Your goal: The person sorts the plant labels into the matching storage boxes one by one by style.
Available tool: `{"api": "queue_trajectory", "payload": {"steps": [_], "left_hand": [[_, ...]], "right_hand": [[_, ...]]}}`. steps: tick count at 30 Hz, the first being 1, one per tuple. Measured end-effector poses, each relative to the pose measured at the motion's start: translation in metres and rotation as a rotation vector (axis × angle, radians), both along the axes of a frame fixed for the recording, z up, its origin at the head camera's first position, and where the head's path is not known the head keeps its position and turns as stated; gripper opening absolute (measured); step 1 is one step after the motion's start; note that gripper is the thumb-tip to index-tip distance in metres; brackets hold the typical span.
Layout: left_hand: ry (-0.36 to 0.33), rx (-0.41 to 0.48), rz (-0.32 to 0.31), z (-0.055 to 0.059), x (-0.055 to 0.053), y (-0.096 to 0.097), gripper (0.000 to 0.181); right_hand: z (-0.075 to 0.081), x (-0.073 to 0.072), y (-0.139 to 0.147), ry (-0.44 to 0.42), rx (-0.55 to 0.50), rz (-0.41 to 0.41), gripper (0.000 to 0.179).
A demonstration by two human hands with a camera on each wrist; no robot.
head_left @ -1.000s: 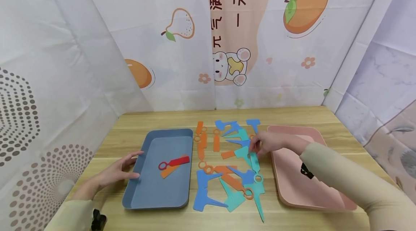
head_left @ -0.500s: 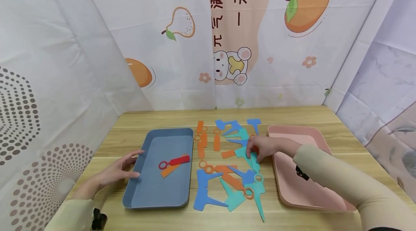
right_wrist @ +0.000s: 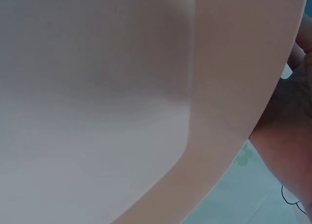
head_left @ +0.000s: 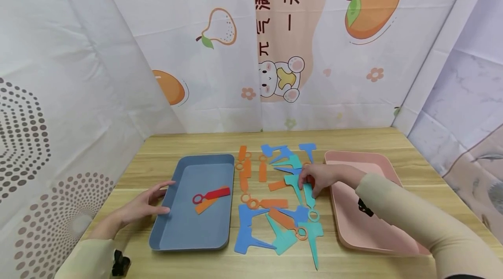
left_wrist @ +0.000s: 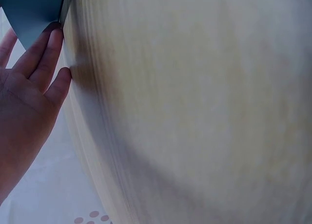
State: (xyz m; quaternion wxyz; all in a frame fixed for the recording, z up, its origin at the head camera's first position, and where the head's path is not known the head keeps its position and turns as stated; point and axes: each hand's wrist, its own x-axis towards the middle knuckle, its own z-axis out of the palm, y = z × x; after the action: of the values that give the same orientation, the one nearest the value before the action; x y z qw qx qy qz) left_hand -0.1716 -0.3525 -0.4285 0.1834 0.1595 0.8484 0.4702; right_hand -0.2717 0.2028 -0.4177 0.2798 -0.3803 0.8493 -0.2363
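My right hand (head_left: pixel 319 175) reaches down over the table, thumb and fingers curled at the upper end of a teal ring-ended tag (head_left: pixel 309 198). Just left of the thumb lies a teal T-shaped plant label (head_left: pixel 292 180). My left hand (head_left: pixel 143 205) rests its spread, fairly straight fingers at the left rim of the blue tray (head_left: pixel 157 226); the left wrist view shows these fingers (left_wrist: pixel 44 56) against the tray wall. Inside the tray, a red ring-ended tag (head_left: pixel 217 193) lies across an orange one (head_left: pixel 204 206).
Orange ring-ended tags (head_left: pixel 262 170), blue T-shaped labels (head_left: pixel 245 237) and teal ones (head_left: pixel 284 240) lie scattered and partly overlapping between the trays. The pink tray (head_left: pixel 377 226) stands at right, under my right forearm. A printed curtain (head_left: pixel 220 74) hangs behind the table.
My right hand moved slightly left and settled over the teal ring-ended tag. The teal labels around it shifted and turned a little. My left hand stayed at the blue tray.
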Motion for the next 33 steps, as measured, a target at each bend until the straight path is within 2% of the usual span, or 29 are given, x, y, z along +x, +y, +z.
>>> {"api": "queue_trajectory", "payload": {"steps": [9, 14, 22, 29, 33], "left_hand": [[0.003, 0.0, 0.0, 0.001, -0.001, 0.001, 0.076], [0.009, -0.01, -0.002, 0.001, -0.001, 0.001, 0.076], [-0.006, -0.007, 0.001, -0.002, -0.001, -0.001, 0.077], [-0.002, 0.018, -0.01, -0.001, -0.001, -0.001, 0.076], [0.002, -0.003, -0.003, 0.0, -0.001, -0.001, 0.076]], "right_hand": [[-0.001, -0.001, -0.001, 0.042, 0.026, 0.015, 0.028], [-0.004, -0.002, -0.001, 0.01, 0.017, 0.028, 0.027], [-0.004, -0.006, -0.001, -0.069, -0.015, 0.044, 0.01], [0.014, -0.009, -0.002, -0.186, -0.142, 0.073, 0.006], [0.029, -0.015, -0.008, -0.191, -0.175, 0.094, 0.005]]}}
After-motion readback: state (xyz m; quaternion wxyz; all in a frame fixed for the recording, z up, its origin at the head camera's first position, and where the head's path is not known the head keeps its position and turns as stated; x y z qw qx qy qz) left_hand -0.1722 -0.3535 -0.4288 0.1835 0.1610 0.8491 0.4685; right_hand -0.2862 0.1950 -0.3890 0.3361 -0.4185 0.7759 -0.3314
